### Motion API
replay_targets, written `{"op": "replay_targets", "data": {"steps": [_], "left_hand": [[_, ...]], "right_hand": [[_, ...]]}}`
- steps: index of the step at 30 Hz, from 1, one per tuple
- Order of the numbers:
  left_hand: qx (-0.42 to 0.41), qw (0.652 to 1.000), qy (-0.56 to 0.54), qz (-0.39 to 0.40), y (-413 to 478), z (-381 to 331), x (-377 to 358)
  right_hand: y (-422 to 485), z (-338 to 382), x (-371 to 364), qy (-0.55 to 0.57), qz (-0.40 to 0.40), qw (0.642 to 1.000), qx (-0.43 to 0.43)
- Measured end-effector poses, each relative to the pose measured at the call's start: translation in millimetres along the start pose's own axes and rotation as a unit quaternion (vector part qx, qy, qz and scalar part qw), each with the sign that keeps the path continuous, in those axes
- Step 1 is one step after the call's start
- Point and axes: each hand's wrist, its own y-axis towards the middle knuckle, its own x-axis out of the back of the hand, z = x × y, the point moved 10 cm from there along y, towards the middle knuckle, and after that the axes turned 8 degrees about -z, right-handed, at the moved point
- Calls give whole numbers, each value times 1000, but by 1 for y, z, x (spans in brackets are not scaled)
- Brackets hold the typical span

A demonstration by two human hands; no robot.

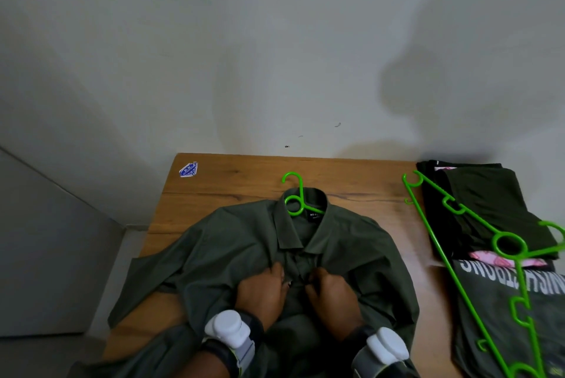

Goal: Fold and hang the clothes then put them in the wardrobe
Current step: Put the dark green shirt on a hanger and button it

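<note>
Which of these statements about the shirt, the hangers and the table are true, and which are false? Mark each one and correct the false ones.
1. A green hanger sits inside the collar of the olive shirt. True.
2. The left hand and right hand are both on the shirt's front. True.
3. The shirt hangs on the wall. False: it lies flat on the wooden table.
4. The spare green hanger lies left of the shirt. False: it lies to the right, across the folded clothes.
5. A blue sticker is near the table's far left corner. True.
</note>
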Motion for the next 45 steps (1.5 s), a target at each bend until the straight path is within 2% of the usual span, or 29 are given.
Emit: {"op": "replay_targets", "data": {"steps": [3, 5, 6, 8, 9, 11, 14, 18, 20, 22, 24, 27, 31, 36, 38, 41, 43, 45], "left_hand": [[-29, 1000, 4, -2, 0, -8, -1], [-27, 999, -22, 1, 1, -8, -2], [-11, 998, -56, 0, 2, -6, -1], [29, 990, -136, 2, 2, 1, -1], [43, 985, -168, 8, 2, 3, -1], [59, 976, -211, 18, 2, 6, 0], [67, 962, -263, 39, -1, 8, 0], [96, 940, -321, 61, -5, 11, -4], [152, 899, -403, 74, -9, 13, -11], [214, 854, -467, 82, -13, 16, -18], [239, 835, -490, 78, -14, 18, -22], [227, 839, -488, 81, -14, 16, -23], [211, 846, -484, 80, -13, 17, -22], [230, 830, -501, 88, -14, 17, -23], [253, 809, -523, 91, -14, 17, -25], [284, 772, -561, 92, -14, 17, -28], [287, 766, -568, 89, -13, 17, -28], [282, 761, -578, 81, -13, 17, -27]], "right_hand": [[1, -3, 5, 37, -4, 999, -1], [0, -12, 6, 158, -14, 984, -78], [-1, -18, 2, 250, -6, 959, -134], [-6, -21, -15, 415, 32, 881, -226], [-8, -18, -22, 471, 52, 845, -249], [-13, -15, -28, 508, 74, 813, -274], [-18, -18, -30, 495, 78, 821, -273], [-19, -17, -29, 431, 62, 871, -228], [-18, -16, -27, 405, 45, 889, -207], [-18, -14, -25, 409, 29, 891, -197], [-20, -13, -23, 425, 21, 883, -198], [-23, -15, -26, 452, 15, 867, -208], [-23, -11, -30, 479, 50, 851, -208], [-20, -9, -28, 504, 73, 837, -201], [-17, -8, -27, 498, 70, 842, -194], [-12, -6, -23, 459, 44, 872, -166], [-10, -4, -17, 427, 22, 893, -139], [-10, -2, -13, 417, 10, 900, -125]]}}
